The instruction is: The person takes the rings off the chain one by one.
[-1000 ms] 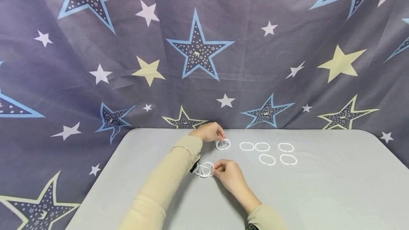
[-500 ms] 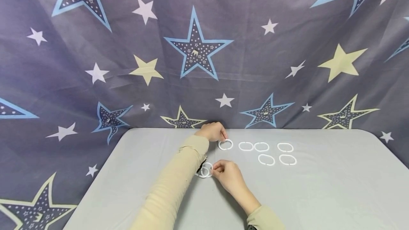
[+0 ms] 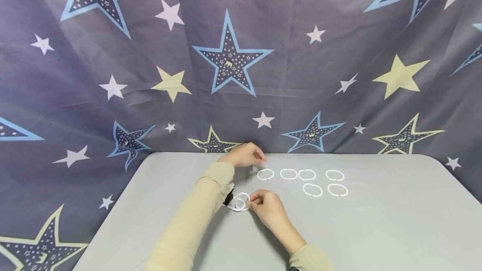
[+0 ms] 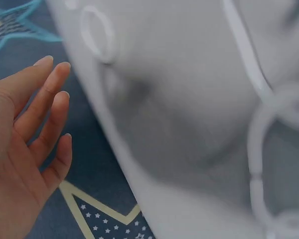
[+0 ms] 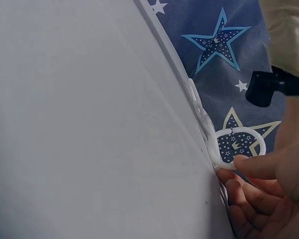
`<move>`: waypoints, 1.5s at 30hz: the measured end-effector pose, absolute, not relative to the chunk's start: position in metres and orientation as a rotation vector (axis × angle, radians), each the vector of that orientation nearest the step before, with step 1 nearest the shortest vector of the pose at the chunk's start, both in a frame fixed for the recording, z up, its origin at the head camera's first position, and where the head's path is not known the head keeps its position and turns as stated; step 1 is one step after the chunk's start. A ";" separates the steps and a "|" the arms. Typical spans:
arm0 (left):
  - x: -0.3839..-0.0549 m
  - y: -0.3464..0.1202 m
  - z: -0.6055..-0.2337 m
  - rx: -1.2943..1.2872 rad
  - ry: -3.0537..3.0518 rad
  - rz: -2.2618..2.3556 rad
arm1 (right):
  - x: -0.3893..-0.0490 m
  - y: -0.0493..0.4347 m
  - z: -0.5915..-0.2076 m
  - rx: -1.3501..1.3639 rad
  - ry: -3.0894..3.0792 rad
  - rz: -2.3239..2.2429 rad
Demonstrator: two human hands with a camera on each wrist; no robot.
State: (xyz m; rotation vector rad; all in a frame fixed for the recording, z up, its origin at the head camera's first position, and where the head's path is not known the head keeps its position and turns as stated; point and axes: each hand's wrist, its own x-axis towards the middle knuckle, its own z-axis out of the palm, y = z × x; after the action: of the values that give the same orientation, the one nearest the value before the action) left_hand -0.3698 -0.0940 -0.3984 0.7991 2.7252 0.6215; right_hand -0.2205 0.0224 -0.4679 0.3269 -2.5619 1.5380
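Soft shadows mark the table (image 3: pixel 376 229); rings (image 4: pixel 255 147) blur in the left wrist view.

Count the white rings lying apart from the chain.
6: one ring near the left hand; a second, third and fourth rightward along the far row; a fifth and sixth in the nearer row. The left arm may hide more.

Left sleeve (image 3: pixel 196 212) — cropped, close-up rings (image 4: pixel 255 149) — blurred

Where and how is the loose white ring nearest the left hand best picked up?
Probably by pinching the far rim of the white ring, coming down from above on the far side, where the left hand hovers: it looks flat on the table, its open middle leaving room inside.
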 end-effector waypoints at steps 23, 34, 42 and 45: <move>-0.308 -0.165 -0.393 0.875 2.825 0.897 | -0.219 0.022 -0.471 0.329 -2.572 1.539; -0.268 -0.189 -0.394 0.832 2.922 0.830 | -0.219 0.021 -0.470 0.331 -2.576 1.511; -0.254 -0.195 -0.411 0.775 2.891 0.747 | -0.217 0.020 -0.467 0.337 -2.566 1.524; -0.250 -0.195 -0.418 0.767 2.889 0.756 | -0.217 0.020 -0.467 0.331 -2.570 1.520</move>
State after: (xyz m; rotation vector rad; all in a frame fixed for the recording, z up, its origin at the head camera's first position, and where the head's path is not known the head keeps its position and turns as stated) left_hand -0.2499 -0.1953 -0.4178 0.7667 2.8887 0.7560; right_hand -0.2168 0.0201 -0.4666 0.3314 -2.5698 1.5196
